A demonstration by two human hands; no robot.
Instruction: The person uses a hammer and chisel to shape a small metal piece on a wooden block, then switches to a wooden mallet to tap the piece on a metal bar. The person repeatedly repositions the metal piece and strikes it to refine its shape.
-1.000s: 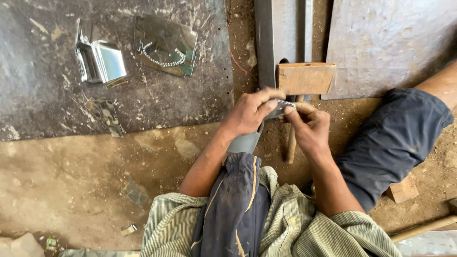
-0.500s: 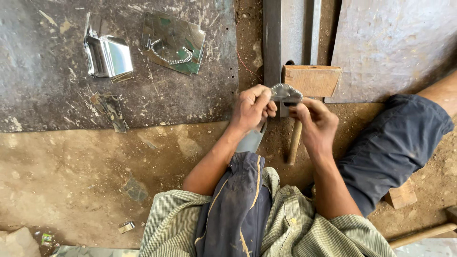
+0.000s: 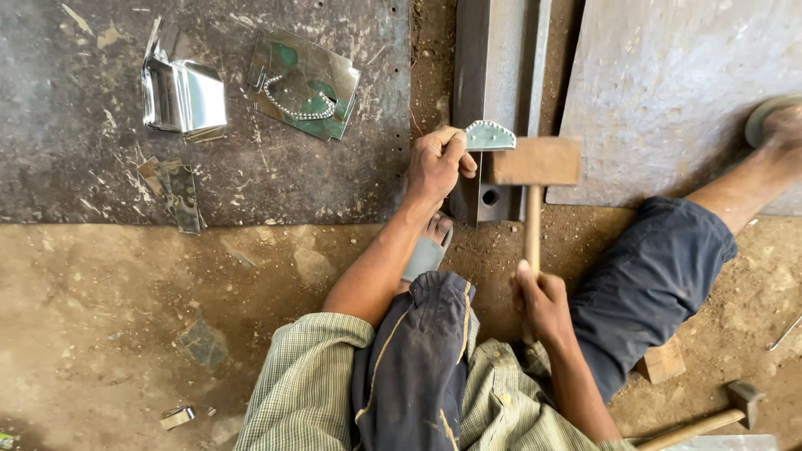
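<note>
Scalloped metal piece lies on the steel bar, pinched by the left hand; the right hand is closed around the wooden mallet handle. Blows should probably land flat and light, away from the fingers, so the piece does not slip.

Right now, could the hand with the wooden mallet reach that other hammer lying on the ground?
Probably yes. The second hammer lies on bare dirt beside the right hand, with nothing between them, but those fingers are wrapped round the wooden mallet, so it would have to let go first.
</note>
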